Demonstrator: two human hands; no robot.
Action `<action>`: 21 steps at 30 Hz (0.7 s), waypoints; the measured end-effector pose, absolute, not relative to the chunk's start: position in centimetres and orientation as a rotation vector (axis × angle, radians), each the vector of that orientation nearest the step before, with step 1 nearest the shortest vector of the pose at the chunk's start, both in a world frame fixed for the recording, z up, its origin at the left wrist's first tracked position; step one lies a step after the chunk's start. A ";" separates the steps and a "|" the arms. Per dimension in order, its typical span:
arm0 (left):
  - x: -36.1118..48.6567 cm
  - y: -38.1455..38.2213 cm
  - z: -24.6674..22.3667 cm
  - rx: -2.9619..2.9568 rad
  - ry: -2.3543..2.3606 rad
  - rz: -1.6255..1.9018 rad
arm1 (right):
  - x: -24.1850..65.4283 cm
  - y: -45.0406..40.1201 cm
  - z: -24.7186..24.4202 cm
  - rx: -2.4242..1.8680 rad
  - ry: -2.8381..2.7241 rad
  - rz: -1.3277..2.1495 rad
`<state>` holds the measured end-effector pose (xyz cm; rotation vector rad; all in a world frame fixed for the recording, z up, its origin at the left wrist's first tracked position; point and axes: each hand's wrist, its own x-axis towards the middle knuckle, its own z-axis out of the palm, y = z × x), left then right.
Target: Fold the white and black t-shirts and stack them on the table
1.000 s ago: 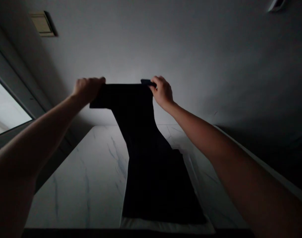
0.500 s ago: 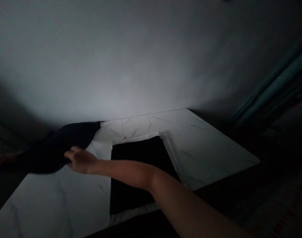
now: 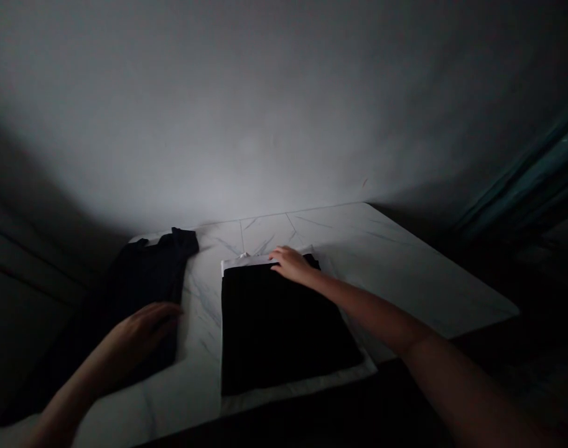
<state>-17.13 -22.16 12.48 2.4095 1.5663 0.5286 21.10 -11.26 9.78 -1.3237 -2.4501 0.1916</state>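
Observation:
A dark navy T-shirt (image 3: pixel 146 274) lies spread at the left of the marbled white table (image 3: pixel 395 274), its neck and one short sleeve towards the wall. My left hand (image 3: pixel 148 326) is over its right side, fingers stretched out and loosely bent; whether it touches the cloth I cannot tell. Right of the shirt lies a flat black folded cloth (image 3: pixel 279 330) on top of a white cloth (image 3: pixel 307 386), whose edges show around it. At the far edge of this stack rests my right hand (image 3: pixel 290 264), with thumb and fingers a little apart.
A pale wall (image 3: pixel 265 124) rises directly behind the table's back edge. On the right, the table ends in a slanting edge with dark space beyond. Teal folds, perhaps a curtain (image 3: pixel 535 162), hang at the far right. The room is dim.
The T-shirt, held up and blurred before, now lies on the table at left. My right hand has let go of it and moved right to the black cloth. My left hand has come further into view.

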 end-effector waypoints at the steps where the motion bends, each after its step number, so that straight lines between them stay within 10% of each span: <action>1: -14.8 -20.1 11.7 2.437 1.492 0.563 | 23.3 -10.5 9.7 -1.452 -2.442 0.155; 10: -1.2 -8.2 9.0 2.649 1.268 0.249 | 28.8 -11.2 10.0 -1.270 -2.493 0.163; 17: -5.4 -10.7 11.3 2.252 0.983 0.123 | 27.5 -10.4 16.2 -1.024 -2.636 0.858; 21: -10.4 -9.0 18.3 2.262 1.316 -0.223 | 24.1 -6.9 22.3 -1.225 -2.696 0.015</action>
